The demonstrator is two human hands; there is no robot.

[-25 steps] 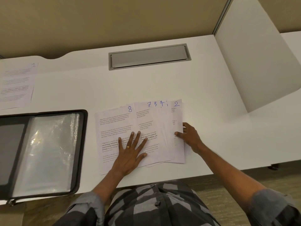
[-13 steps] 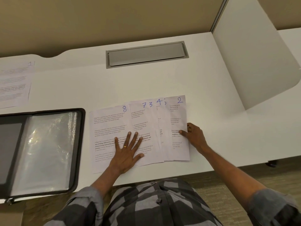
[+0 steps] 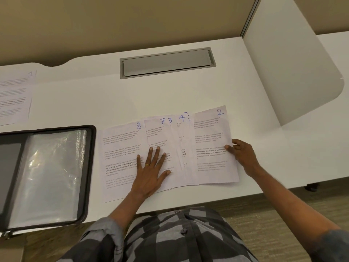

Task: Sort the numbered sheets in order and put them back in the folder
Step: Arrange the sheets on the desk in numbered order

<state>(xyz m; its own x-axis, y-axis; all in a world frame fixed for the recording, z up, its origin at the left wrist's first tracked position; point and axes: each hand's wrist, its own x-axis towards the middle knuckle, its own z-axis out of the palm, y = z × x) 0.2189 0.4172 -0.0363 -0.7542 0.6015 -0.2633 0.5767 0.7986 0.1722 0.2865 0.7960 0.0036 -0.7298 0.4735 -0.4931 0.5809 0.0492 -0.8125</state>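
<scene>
- The smooth white tabletop [image 3: 188, 95] carries a fan of thin white printed sheets near its front edge. Each has a blue handwritten number at its top.
- The sheet marked 8 [image 3: 120, 148] is the leftmost of the fan, and most of its face shows, with grey paragraphs of text.
- The middle sheets [image 3: 170, 137] overlap it and one another in narrow strips. Their tops read 7, 3 and 4, and one more number is half hidden.
- The sheet marked 2 [image 3: 213, 140] closes the fan on the right, with a broad part of its face showing.
- The left hand [image 3: 151, 169] lies palm down across the sheet marked 8 and the middle sheets, with its fingers straight and spread. A thin gold-coloured ring [image 3: 147, 164] sits on one finger.
- The right hand [image 3: 243, 156] pinches the right edge of the sheet marked 2. Its thumb lies on the paper and its fingers are curled at the edge.
- The folder [image 3: 88, 167] lies open and flat just left of the fan. It has a black border with rounded corners and glossy, crinkled clear plastic sleeves.
- The sheet marked 1 [image 3: 15, 97] lies alone behind the folder, well apart from the fan.
- A grey rectangular flap [image 3: 167, 62] sits flush in the tabletop at the back.
- A white divider panel [image 3: 292, 72] with a rounded corner stands at the right.
</scene>
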